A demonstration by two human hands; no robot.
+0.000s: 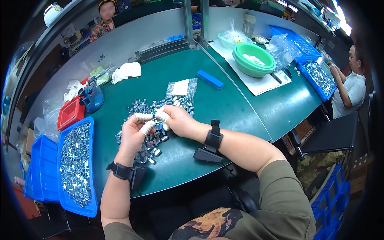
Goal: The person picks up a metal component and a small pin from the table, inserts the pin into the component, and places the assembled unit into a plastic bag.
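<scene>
My left hand [136, 130] and my right hand [176, 119] meet over a loose pile of small shiny metal parts [149, 154] on the green table. White tape wraps the thumb and fingertips of both. Between the pinched fingertips there is a small metal part [156, 119], mostly covered by the fingers, which both hands seem to grip. Behind the pile lies a clear plastic bag [191, 89] with a white label. To the left, a blue tray [93, 168] is filled with many similar metal parts.
Red bins [71, 114] and a blue round-based device [94, 100] stand at the left. A blue bar [210, 79] lies beyond the bag. Green bowls [254, 60] sit at the back right. A person [352, 86] works beside blue trays at the right; another person [105, 25] is behind the partition.
</scene>
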